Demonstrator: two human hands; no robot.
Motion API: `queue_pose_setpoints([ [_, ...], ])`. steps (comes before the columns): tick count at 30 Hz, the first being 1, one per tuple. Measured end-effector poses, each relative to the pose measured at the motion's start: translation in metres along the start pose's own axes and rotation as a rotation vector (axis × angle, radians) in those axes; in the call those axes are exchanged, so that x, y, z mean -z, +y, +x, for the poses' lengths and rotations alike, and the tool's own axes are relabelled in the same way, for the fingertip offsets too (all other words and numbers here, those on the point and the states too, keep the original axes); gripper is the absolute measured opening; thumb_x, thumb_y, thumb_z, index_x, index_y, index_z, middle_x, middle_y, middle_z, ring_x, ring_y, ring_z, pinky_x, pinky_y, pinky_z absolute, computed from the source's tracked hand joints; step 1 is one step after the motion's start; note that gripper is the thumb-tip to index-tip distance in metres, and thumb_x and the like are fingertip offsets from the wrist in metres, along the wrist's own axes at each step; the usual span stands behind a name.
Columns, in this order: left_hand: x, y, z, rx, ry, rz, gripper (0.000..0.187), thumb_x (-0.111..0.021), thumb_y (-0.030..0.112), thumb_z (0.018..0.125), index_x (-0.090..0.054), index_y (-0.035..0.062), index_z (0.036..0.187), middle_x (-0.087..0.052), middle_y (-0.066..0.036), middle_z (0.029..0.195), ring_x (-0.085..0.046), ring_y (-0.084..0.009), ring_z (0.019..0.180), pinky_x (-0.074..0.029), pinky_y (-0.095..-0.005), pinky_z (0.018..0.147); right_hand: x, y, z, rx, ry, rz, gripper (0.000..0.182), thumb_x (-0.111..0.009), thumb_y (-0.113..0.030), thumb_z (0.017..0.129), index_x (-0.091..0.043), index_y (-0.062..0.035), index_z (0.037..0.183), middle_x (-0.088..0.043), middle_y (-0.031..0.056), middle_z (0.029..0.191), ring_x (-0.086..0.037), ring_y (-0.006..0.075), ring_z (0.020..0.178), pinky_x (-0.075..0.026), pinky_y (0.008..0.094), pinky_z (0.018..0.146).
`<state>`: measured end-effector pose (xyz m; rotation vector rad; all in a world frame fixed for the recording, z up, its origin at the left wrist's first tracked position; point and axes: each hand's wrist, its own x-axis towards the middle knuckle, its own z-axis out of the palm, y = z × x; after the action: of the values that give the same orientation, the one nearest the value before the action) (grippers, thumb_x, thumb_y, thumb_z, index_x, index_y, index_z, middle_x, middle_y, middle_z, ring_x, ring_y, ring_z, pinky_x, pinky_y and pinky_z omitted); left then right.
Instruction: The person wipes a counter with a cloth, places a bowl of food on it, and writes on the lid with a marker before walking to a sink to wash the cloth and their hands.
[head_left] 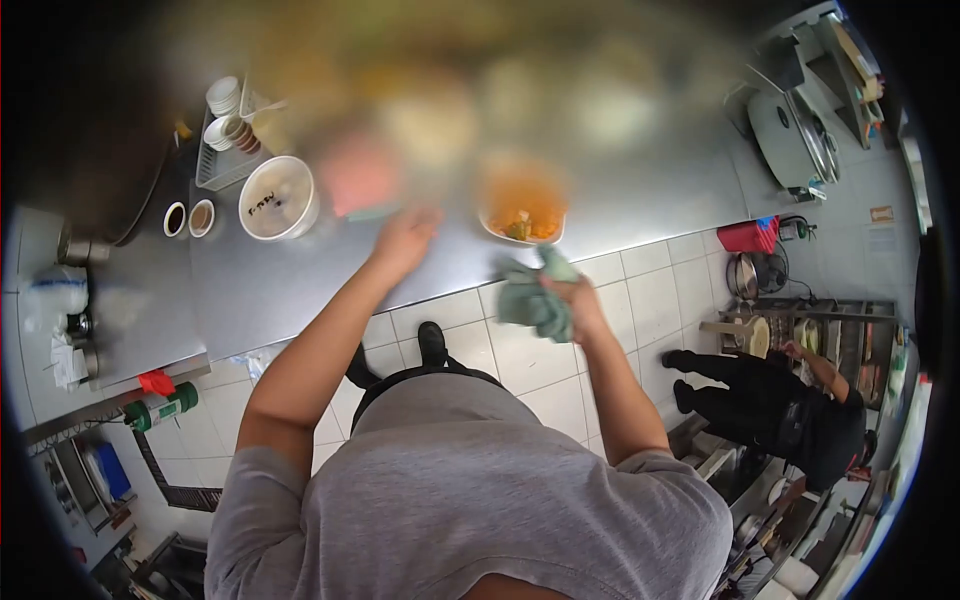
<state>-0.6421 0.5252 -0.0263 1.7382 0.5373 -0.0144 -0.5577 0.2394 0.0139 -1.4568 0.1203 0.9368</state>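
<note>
My right hand (572, 294) grips a crumpled green cloth (535, 305) in front of the counter's edge. Just beyond the cloth stands a white bowl of orange food (525, 222), its far part blurred. My left hand (407, 242) is over the metal counter (300, 310), its blurred fingers seemingly stretched out and holding nothing that shows. Close to those fingers is a blurred pink thing (360, 180) with a green-blue edge beneath it. Further left stands a round white tub (279, 200) with dark writing on its lid.
Two small sauce cups (202, 218) and a white basket (222, 170) with stacked cups are at the counter's left. A large pot lid (785, 140) leans at the far right. Another person in black (790, 410) stands by the shelves at right. The counter's far side is blurred.
</note>
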Motion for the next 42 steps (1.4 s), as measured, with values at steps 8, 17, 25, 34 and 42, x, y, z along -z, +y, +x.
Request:
queue_pose_setpoints([
  [8,-0.072,0.024,0.044,0.259,-0.165,-0.173,0.043,-0.045,0.010,0.089,-0.038,-0.0029,0.129,-0.062,-0.015,0.077,-0.059,-0.0178,0.052,-0.049,-0.0290,0.045,0.082,-0.110,0.064,0.724,0.536,-0.504,0.044,-0.056,-0.040,0.090,-0.060,0.0001,0.107,-0.065,0.0121,0.098,-0.063,0.0242,0.080,-0.050,0.0352,0.072],
  [17,-0.015,0.018,-0.003,0.311,-0.030,0.168,0.033,-0.047,0.009,0.086,-0.054,-0.0003,0.117,-0.059,-0.009,0.063,-0.054,-0.0139,0.046,-0.045,-0.0287,0.041,-0.027,-0.086,0.172,0.918,0.109,-1.375,0.025,-0.066,-0.014,0.070,-0.068,-0.0040,0.093,-0.066,0.0196,0.087,-0.061,0.0354,0.081,-0.049,0.0416,0.077],
  [25,-0.015,0.018,-0.013,0.284,0.037,0.128,0.037,-0.048,0.010,0.086,-0.055,0.0013,0.120,-0.059,-0.008,0.059,-0.052,-0.0129,0.043,-0.043,-0.0281,0.040,-0.074,-0.096,0.188,0.720,-0.377,-1.264,0.026,-0.071,-0.020,0.067,-0.070,-0.0033,0.087,-0.068,0.0141,0.081,-0.064,0.0254,0.072,-0.050,0.0350,0.070],
  [34,-0.017,0.011,-0.016,0.260,0.047,0.093,0.035,-0.048,0.009,0.086,-0.056,-0.0001,0.119,-0.059,-0.008,0.059,-0.053,-0.0131,0.043,-0.044,-0.0283,0.040,-0.025,-0.125,0.184,0.517,-0.311,-1.405,0.019,-0.073,-0.008,0.059,-0.065,-0.0039,0.076,-0.066,0.0106,0.076,-0.062,0.0240,0.067,-0.050,0.0337,0.066],
  [42,-0.019,0.011,-0.018,0.263,0.063,0.098,0.034,-0.049,0.011,0.086,-0.057,-0.0007,0.117,-0.059,-0.007,0.059,-0.053,-0.0125,0.043,-0.043,-0.0277,0.039,-0.036,-0.085,0.155,0.651,-0.240,-1.322,0.031,-0.070,-0.007,0.062,-0.061,-0.0035,0.091,-0.063,0.0132,0.081,-0.060,0.0261,0.075,-0.049,0.0336,0.070],
])
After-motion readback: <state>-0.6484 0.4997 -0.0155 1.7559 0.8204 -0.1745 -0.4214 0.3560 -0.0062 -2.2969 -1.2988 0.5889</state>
